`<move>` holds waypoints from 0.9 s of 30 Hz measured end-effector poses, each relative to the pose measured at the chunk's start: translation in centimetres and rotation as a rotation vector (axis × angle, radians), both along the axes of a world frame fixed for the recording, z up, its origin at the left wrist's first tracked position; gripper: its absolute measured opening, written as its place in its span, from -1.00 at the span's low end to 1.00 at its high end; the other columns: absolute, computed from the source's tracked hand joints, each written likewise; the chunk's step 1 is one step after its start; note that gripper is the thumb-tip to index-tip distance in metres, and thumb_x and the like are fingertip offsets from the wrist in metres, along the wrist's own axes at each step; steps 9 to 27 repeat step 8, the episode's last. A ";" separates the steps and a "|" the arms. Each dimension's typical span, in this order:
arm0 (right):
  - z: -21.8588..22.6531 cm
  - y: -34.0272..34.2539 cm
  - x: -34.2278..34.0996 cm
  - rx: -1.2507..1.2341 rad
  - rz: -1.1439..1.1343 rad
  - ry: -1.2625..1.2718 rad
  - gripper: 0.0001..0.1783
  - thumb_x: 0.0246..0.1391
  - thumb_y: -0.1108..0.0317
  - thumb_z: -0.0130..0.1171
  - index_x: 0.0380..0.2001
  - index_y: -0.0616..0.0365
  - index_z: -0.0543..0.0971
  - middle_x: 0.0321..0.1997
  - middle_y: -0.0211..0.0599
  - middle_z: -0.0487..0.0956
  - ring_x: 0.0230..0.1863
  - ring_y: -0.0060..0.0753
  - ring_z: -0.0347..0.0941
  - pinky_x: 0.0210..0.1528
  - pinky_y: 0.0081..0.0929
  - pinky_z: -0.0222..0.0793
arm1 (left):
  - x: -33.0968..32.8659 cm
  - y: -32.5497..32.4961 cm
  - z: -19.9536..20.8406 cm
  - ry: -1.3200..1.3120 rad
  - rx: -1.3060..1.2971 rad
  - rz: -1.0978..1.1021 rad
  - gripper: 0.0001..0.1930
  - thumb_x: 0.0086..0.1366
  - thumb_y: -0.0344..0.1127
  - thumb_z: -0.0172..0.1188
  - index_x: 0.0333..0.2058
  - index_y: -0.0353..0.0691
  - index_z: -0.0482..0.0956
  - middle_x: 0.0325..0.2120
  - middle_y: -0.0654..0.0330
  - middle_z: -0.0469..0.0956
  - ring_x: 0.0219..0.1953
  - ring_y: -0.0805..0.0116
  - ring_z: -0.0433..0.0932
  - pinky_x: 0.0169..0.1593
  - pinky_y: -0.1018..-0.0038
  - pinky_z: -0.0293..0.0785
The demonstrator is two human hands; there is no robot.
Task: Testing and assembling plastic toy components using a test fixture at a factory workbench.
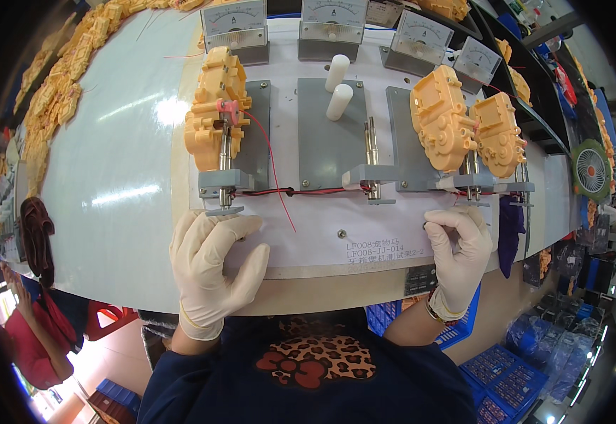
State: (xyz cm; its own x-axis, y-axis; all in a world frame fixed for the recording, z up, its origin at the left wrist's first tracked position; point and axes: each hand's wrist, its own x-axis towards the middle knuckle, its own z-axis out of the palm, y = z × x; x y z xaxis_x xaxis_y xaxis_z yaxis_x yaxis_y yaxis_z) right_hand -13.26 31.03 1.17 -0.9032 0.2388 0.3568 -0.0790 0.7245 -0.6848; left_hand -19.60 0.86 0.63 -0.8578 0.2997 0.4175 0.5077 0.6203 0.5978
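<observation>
A white test board [308, 233] carries several grey fixtures. An orange plastic gearbox [216, 106] sits on the left grey fixture [241, 177]. The middle fixture [332, 134] holds only two white cylinders [337, 85]. Two more orange gearboxes [441, 116] [499, 134] sit on the right fixtures. My left hand [212, 268], in a white glove, lies with fingers spread just below the left fixture's small lever [224, 210]. My right hand [460, 251], also gloved, has fingers curled at the lever under the right fixture [472, 203]; I cannot tell whether it pinches it.
Three analog meters [330, 25] stand along the board's back. Red wires [279, 191] run between the fixtures. Many orange gearboxes [60, 85] pile up at the far left. A green fan [590, 169] is at right, blue crates [506, 374] on the floor, and another person [32, 339] at lower left.
</observation>
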 end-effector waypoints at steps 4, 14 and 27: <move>0.0 0.0 0.0 0.004 0.000 0.003 -0.84 -0.03 0.51 0.42 -0.32 0.20 0.68 -0.36 -0.31 0.53 -0.39 -0.39 0.49 -0.32 -0.52 0.38 | 0.0 0.1 0.1 -0.003 0.003 0.008 -0.72 -0.09 -0.41 0.38 -0.30 -0.16 0.67 -0.42 0.26 0.58 -0.40 0.25 0.42 -0.26 0.37 0.37; 0.0 0.0 -0.1 0.001 0.004 0.009 -0.84 -0.03 0.51 0.42 -0.32 0.20 0.68 -0.36 -0.31 0.53 -0.40 -0.39 0.49 -0.33 -0.52 0.38 | 0.0 0.0 0.1 0.000 -0.012 0.009 -0.72 -0.09 -0.42 0.38 -0.30 -0.16 0.67 -0.42 0.26 0.58 -0.40 0.25 0.43 -0.25 0.36 0.37; 0.0 0.0 -0.1 0.001 0.004 0.009 -0.84 -0.03 0.51 0.42 -0.32 0.20 0.68 -0.36 -0.31 0.53 -0.40 -0.39 0.49 -0.33 -0.52 0.38 | 0.0 0.0 0.1 0.000 -0.012 0.009 -0.72 -0.09 -0.42 0.38 -0.30 -0.16 0.67 -0.42 0.26 0.58 -0.40 0.25 0.43 -0.25 0.36 0.37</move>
